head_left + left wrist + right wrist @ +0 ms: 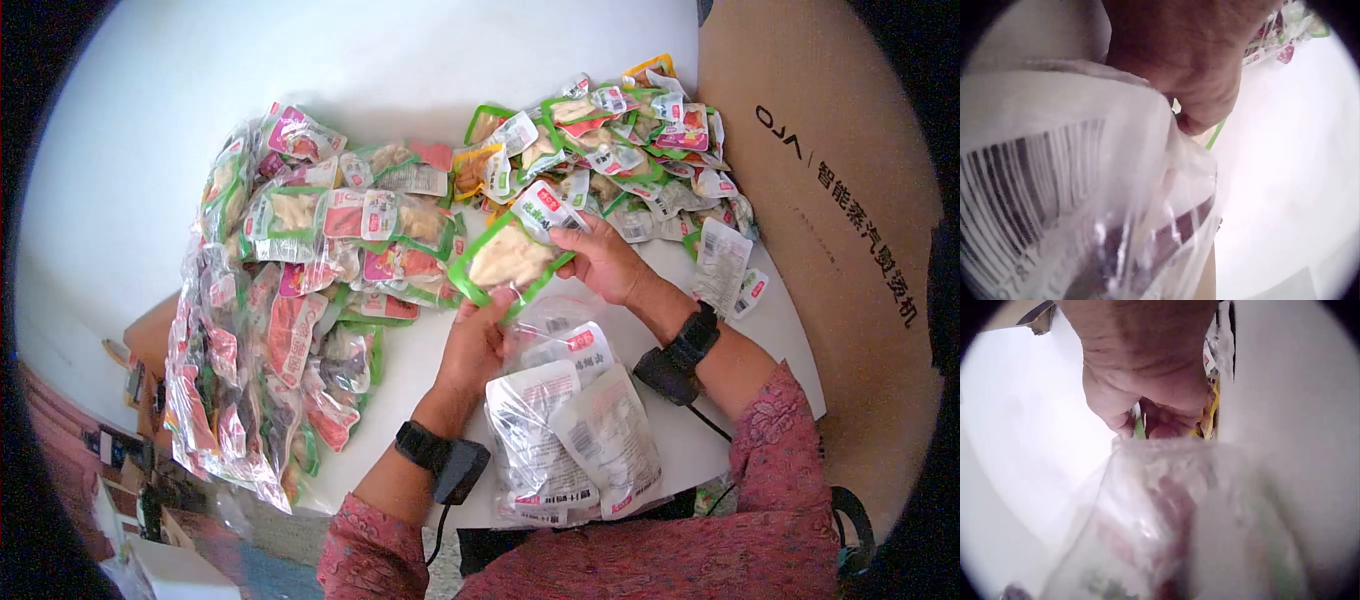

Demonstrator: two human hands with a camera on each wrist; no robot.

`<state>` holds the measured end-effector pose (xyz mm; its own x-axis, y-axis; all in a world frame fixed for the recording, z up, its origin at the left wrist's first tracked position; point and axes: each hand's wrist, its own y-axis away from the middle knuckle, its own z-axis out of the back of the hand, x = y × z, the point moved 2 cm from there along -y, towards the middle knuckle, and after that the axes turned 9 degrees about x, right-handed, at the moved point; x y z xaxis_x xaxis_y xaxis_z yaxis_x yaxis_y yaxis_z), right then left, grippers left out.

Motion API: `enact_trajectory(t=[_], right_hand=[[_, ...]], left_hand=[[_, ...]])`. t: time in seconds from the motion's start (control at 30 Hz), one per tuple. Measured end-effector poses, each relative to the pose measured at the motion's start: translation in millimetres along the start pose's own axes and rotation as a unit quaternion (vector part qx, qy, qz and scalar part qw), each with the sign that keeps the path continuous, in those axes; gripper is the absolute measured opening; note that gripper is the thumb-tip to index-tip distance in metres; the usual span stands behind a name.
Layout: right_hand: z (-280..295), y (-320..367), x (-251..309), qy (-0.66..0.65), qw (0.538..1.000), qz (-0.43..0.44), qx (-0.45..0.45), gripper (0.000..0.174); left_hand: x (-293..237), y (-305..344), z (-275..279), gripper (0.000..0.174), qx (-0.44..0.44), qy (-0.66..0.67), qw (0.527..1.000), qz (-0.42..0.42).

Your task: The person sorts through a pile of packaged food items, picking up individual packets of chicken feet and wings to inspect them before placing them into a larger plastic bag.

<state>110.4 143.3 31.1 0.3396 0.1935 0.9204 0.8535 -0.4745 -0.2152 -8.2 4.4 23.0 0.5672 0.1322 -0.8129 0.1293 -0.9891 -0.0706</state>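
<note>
Both hands hold one green-edged packet (pixel 508 258) with pale food showing through its window, tilted above the table. The left hand (pixel 474 345) pinches its lower corner; the right hand (pixel 604 262) pinches the upper right, by the white and red label. Just below lies a clear plastic bag (pixel 540 440) with several white printed packets inside. In the left wrist view the left hand (pixel 1179 62) is behind clear plastic with a barcode packet (pixel 1035 181). In the right wrist view the right hand (pixel 1147 369) has its fingers curled, partly hidden by blurred plastic (pixel 1160 519).
A large clear bag of mixed packets (pixel 290 320) covers the left of the white table (pixel 430 60). Loose packets (pixel 620 140) are piled at the back right, with white ones (pixel 722 262) lower down. A cardboard box (pixel 830 200) stands along the right edge.
</note>
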Motion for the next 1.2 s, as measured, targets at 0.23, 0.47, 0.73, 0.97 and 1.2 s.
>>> enact_trajectory(t=[0.23, 0.47, 0.73, 0.97, 1.2], right_hand=[[7, 2, -9, -0.1, 0.994, -0.012, -0.029, 0.032], [-5, 4, -16, -0.024, 0.998, -0.028, 0.058, 0.032], [-9, 5, -9, 0.054, 0.998, 0.018, -0.013, 0.018], [-10, 8, 4, 0.105, 0.993, 0.057, -0.023, 0.016], [-7, 6, -2, 0.101, 0.989, 0.087, -0.063, 0.019]], left_hand=[[18, -1, 11, 0.02, -0.06, -0.1, 0.991, 0.061], [9, -2, 13, 0.027, -0.042, -0.101, 0.994, 0.027], [7, 3, -1, 0.032, 0.002, -0.094, 0.993, 0.067], [7, 6, 1, 0.027, -0.006, 0.001, 0.999, 0.032], [11, 2, 7, 0.028, 0.029, -0.076, 0.996, 0.026]])
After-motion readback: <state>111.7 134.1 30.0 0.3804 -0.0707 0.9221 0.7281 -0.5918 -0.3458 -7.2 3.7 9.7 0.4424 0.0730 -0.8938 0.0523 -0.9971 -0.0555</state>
